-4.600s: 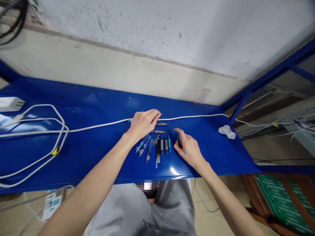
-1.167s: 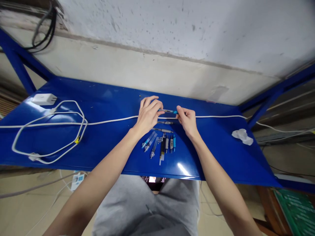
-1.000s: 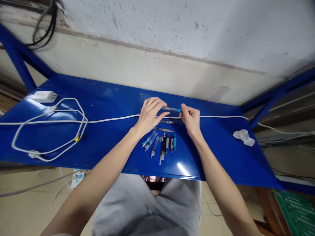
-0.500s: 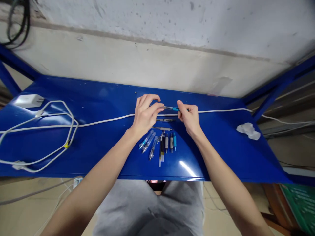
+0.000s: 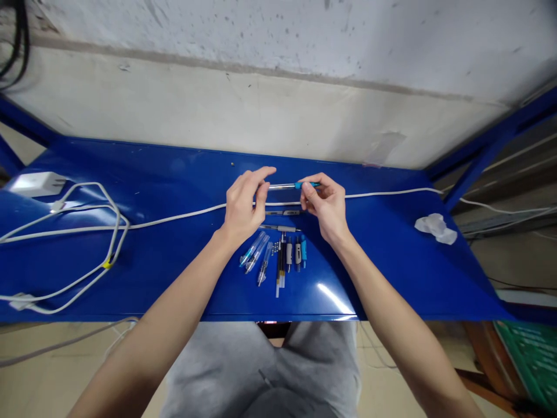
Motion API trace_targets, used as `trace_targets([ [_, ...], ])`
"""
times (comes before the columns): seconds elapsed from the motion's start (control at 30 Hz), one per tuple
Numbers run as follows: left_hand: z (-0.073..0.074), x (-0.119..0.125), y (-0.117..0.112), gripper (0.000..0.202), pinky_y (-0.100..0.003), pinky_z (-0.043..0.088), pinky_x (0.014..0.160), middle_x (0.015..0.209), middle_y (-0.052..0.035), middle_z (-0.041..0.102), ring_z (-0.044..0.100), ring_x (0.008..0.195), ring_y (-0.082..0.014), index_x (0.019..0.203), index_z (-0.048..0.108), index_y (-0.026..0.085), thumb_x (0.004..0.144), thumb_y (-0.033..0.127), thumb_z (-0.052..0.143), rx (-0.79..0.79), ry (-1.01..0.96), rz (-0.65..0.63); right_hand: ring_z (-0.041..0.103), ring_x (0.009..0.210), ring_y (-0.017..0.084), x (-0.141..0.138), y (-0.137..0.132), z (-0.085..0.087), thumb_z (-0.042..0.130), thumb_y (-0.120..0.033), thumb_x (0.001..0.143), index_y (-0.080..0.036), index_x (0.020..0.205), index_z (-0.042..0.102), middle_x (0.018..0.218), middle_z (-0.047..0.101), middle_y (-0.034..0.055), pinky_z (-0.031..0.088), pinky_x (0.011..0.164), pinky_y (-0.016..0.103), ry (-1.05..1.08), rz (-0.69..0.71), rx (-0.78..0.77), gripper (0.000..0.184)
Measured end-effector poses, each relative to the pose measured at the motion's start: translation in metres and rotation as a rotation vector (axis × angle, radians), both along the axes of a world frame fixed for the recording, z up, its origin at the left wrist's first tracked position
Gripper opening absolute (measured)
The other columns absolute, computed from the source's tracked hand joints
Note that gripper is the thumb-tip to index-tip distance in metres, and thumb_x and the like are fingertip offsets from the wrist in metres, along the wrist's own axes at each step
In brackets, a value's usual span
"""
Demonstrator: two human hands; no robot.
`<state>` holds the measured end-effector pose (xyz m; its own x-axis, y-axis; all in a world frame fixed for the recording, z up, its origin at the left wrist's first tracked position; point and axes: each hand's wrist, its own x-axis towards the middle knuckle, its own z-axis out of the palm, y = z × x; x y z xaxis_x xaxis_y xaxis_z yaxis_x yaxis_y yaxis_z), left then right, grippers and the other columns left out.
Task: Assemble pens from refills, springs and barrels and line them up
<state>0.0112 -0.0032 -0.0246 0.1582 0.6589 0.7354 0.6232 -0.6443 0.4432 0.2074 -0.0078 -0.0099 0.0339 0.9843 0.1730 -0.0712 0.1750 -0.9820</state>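
A pen [image 5: 285,187] with a clear barrel and a blue grip is held level above the blue table. My right hand [image 5: 325,206] pinches its blue end between thumb and fingers. At the clear end, the thumb and fingers of my left hand [image 5: 244,203] close around the tip, which they partly hide. Two grey-gripped pens, an upper one [image 5: 291,213] and a lower one [image 5: 287,229], lie crosswise below. Nearer me are clear pen barrels [image 5: 258,254], small metal pieces [image 5: 275,248], dark ink refills [image 5: 278,273], grey grips [image 5: 298,253] and a blue grip [image 5: 303,249].
A white cable [image 5: 174,218] runs across the blue table [image 5: 383,267], passing behind the pens and coiling at left. A white power adapter [image 5: 38,184] sits at the far left. Crumpled clear plastic [image 5: 436,228] lies at right. The wall [image 5: 261,122] rises behind.
The fingers of my right hand have shifted on the blue end, baring more of it. The pen sits slightly higher and more level. The view has shifted a little.
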Motion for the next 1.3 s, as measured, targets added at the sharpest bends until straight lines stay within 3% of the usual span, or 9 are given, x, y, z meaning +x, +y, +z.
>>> trace_targets([
  [0.17,0.0,-0.005,0.002,0.034,-0.046,0.054,0.099,0.088,-0.0032,0.068,0.066,0.086,-0.0205,0.136,0.055,0.028,0.111,0.038,0.033,0.023,0.023,0.09,0.045,0.047,0.011,-0.001,0.0,-0.002,0.079,-0.059,0.084,-0.023,0.084,0.067,0.055,0.053,-0.0051,0.036,0.047,0.028,-0.07,-0.007,0.065,0.037],
  [0.33,0.003,-0.004,0.001,0.031,-0.043,0.051,0.096,0.089,-0.0025,0.066,0.064,0.084,-0.0194,0.132,0.054,0.027,0.112,0.036,0.033,0.066,-0.008,0.05,0.045,0.055,0.012,-0.002,-0.005,0.001,0.073,-0.053,0.092,-0.022,0.083,0.068,0.062,0.052,-0.0034,0.034,0.053,0.029,-0.207,-0.076,0.153,0.033],
  [0.5,0.006,-0.002,0.001,0.033,-0.036,0.048,0.085,0.092,-0.0048,0.067,0.061,0.084,-0.019,0.116,0.06,0.023,0.112,0.036,0.031,0.051,-0.034,-0.032,0.04,0.059,0.011,-0.001,-0.011,0.003,0.062,-0.045,0.102,-0.02,0.08,0.065,0.067,0.052,-0.0037,0.029,0.058,0.029,-0.405,-0.132,0.222,0.033],
  [0.67,0.008,0.0,0.003,0.037,-0.038,0.044,0.085,0.095,-0.0058,0.071,0.061,0.088,-0.0209,0.116,0.063,0.021,0.112,0.035,0.029,-0.02,0.068,-0.014,0.044,0.063,0.012,-0.003,-0.012,0.003,0.059,-0.037,0.103,-0.021,0.086,0.064,0.074,0.057,-0.0029,0.033,0.061,0.029,-0.445,-0.19,0.294,0.024],
  [0.8,0.008,0.001,0.004,0.034,-0.038,0.04,0.079,0.091,-0.0054,0.07,0.058,0.087,-0.022,0.101,0.066,0.02,0.111,0.035,0.037,-0.056,0.177,-0.05,0.051,0.069,0.014,-0.003,-0.011,0.0,0.059,-0.038,0.102,-0.021,0.089,0.065,0.082,0.062,-0.0001,0.038,0.064,0.029,-0.464,-0.251,0.321,0.022],
  [1.07,0.006,-0.003,0.008,0.026,-0.042,0.04,0.085,0.089,-0.0043,0.072,0.058,0.096,-0.0246,0.098,0.069,0.021,0.108,0.028,0.047,-0.077,0.194,-0.046,0.054,0.072,0.016,-0.001,-0.009,-0.006,0.06,-0.037,0.101,-0.021,0.089,0.067,0.082,0.065,0.0006,0.043,0.07,0.031,-0.556,-0.215,0.303,0.021],
  [1.2,0.007,-0.005,0.008,0.023,-0.042,0.04,0.085,0.087,-0.0044,0.073,0.058,0.094,-0.0246,0.095,0.07,0.02,0.106,0.025,0.051,-0.049,0.191,-0.048,0.054,0.073,0.018,0.0,-0.011,-0.004,0.062,-0.028,0.098,-0.022,0.085,0.067,0.077,0.062,0.0004,0.04,0.07,0.031,-0.654,-0.203,0.307,0.016],
  [1.3,0.007,-0.006,0.008,0.021,-0.042,0.04,0.084,0.086,-0.0035,0.073,0.057,0.093,-0.0241,0.093,0.071,0.021,0.104,0.021,0.053,-0.024,0.203,-0.039,0.053,0.072,0.018,0.001,-0.014,-0.003,0.057,-0.029,0.1,-0.022,0.084,0.066,0.075,0.061,0.0013,0.037,0.067,0.032,-0.765,-0.173,0.31,0.02],
])
